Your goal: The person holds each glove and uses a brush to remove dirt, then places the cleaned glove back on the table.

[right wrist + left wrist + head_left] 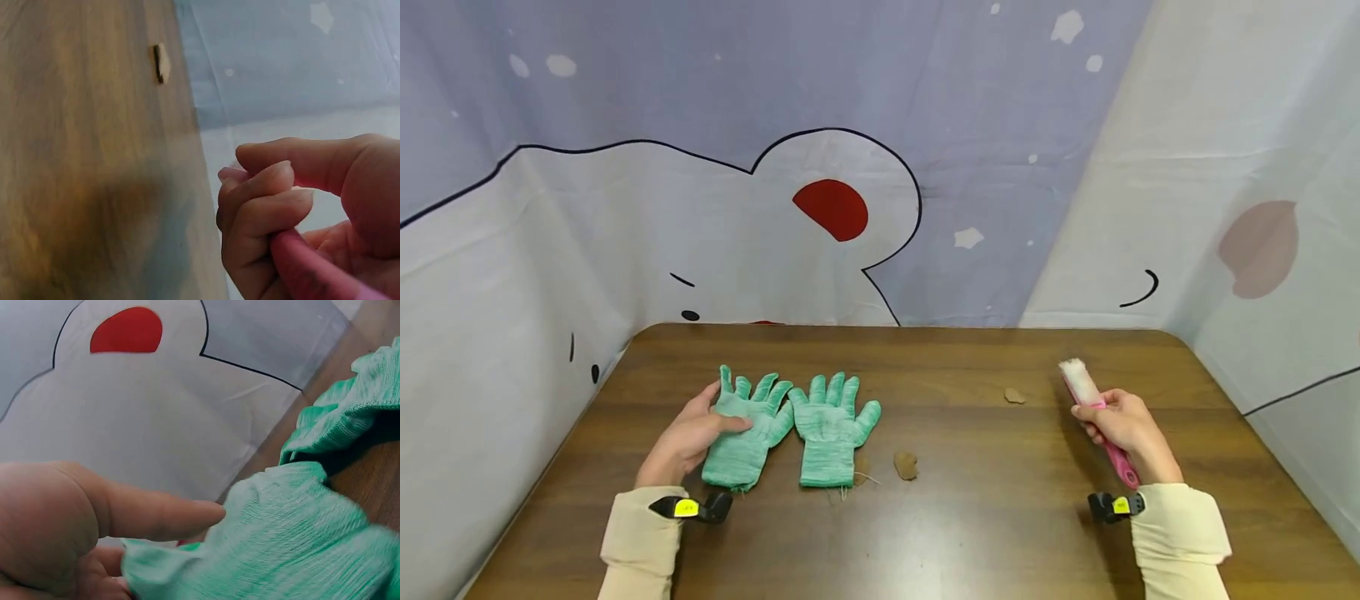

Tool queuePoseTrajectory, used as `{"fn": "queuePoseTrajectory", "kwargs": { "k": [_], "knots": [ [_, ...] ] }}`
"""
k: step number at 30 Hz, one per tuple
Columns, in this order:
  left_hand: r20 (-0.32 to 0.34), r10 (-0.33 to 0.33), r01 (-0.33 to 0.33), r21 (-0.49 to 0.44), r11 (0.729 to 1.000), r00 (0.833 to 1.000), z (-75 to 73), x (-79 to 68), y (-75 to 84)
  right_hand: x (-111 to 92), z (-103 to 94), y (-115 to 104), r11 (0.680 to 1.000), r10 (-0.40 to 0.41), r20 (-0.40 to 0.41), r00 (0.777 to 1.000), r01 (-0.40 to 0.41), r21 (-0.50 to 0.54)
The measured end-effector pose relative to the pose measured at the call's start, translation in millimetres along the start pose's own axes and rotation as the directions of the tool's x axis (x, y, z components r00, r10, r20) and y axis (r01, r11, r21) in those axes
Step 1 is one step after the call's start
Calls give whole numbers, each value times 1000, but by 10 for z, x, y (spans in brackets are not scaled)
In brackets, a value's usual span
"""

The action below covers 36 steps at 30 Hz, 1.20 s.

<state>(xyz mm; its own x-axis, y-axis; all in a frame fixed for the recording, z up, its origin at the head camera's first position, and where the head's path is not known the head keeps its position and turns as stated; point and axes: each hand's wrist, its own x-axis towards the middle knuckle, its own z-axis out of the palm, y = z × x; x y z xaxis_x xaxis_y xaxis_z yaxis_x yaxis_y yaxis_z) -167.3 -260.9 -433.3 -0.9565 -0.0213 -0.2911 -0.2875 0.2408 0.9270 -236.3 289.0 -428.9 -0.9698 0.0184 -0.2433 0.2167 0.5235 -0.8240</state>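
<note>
Two green knitted gloves lie side by side on the wooden table in the head view. At the left glove [741, 446], my left hand [688, 437] has its thumb over the palm side and its fingers at the edge, mostly hidden beneath. The left wrist view shows this glove [269, 540] bunched beside my thumb. The right glove [829, 429] lies just beyond, fingers pointing away. On the right, my right hand [1123, 425] grips a brush with white bristles [1081, 383] and a pink handle [1122, 467], its fingers curled round the handle.
Small brown flat pieces lie on the table [985, 533]: one [906, 466] right of the gloves, another [1014, 396] farther back, and one [861, 471] partly under the right glove's cuff. A patterned cloth [1000, 167] hangs behind the table.
</note>
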Motion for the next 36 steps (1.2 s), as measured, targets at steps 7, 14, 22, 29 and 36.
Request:
{"fn": "queuePoseTrajectory", "kwargs": {
  "k": [7,14,22,29,36],
  "knots": [
    [39,-20,11,211,977,999,68,-94,151,1,61,19,989,12,-18,1000,-15,-149],
    [119,-117,73,324,943,986,101,-140,217,-13,132,-9,961,-10,-73,997,-10,-277],
    [62,-160,121,408,905,985,110,-143,211,-25,240,-40,900,-69,-170,983,-12,-435],
    [-31,-130,119,646,754,991,220,-100,184,-19,283,-41,891,-110,-191,975,12,-454],
    [-128,-172,210,727,654,977,344,-113,214,-21,290,-51,886,-104,-203,974,-2,-463]
  ]
}}
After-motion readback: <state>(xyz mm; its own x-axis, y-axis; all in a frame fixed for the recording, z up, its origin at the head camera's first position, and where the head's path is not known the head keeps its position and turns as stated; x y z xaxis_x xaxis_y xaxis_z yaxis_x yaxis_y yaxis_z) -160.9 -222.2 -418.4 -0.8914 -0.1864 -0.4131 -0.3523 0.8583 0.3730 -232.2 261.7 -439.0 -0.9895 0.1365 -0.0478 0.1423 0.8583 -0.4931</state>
